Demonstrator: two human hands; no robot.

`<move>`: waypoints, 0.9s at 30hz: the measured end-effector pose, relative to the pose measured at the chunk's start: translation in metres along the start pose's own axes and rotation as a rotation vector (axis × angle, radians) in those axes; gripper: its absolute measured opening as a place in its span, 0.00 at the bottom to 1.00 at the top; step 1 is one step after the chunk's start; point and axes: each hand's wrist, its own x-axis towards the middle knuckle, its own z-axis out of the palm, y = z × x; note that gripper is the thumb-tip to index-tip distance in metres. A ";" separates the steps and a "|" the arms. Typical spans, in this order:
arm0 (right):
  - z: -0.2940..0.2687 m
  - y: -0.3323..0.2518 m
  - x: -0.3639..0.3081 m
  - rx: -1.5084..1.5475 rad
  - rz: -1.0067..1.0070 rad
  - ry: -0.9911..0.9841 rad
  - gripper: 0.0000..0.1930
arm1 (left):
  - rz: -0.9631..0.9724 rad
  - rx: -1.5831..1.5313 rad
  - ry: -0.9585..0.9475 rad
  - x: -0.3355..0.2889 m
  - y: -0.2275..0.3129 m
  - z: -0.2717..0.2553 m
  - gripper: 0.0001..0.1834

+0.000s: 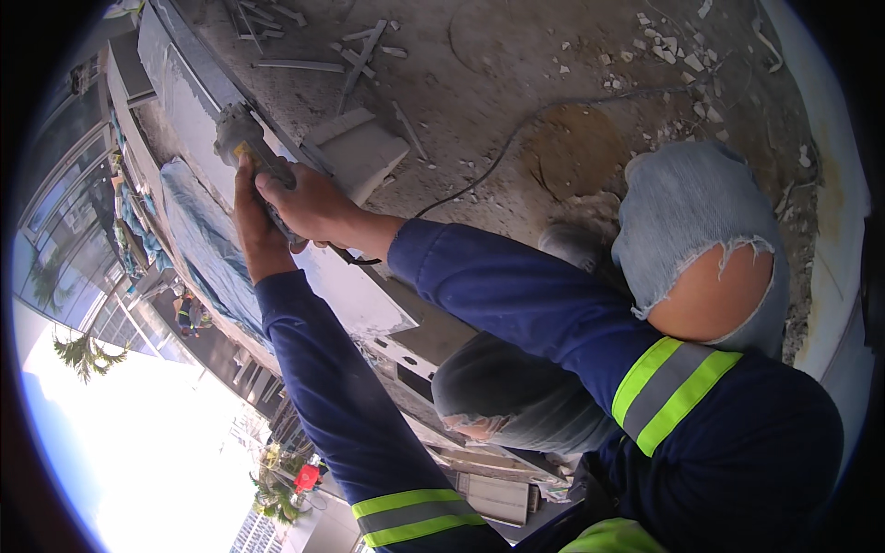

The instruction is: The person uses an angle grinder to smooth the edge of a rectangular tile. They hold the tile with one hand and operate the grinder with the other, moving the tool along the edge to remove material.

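Both hands closed around grey power tool (267,163): right hand (312,203) wraps its body, left hand (253,221) grips from left side, fingers near rounded head. Tool held over pale panel (336,293), head toward panel's far end; contact with surface cannot be told. Black cord (358,259) trails from tool's rear. Right of panel: angular grey block (358,147), loose strips (362,66), dusty floor (493,88), white fragments (678,55) farther right. Crumpled blue sheet (207,244) left of panel.
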 end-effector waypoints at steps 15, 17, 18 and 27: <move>-0.004 0.005 -0.010 -0.012 0.008 -0.039 0.36 | 0.000 0.050 0.157 -0.024 -0.004 0.022 0.29; -0.005 0.006 -0.013 -0.017 0.015 -0.041 0.36 | 0.033 0.094 0.193 -0.028 -0.004 0.027 0.29; -0.004 0.006 -0.014 -0.020 0.014 -0.037 0.36 | 0.036 0.093 0.219 -0.030 -0.005 0.029 0.29; -0.005 0.011 -0.019 -0.013 0.011 -0.042 0.33 | 0.069 0.170 0.221 -0.037 -0.007 0.032 0.30</move>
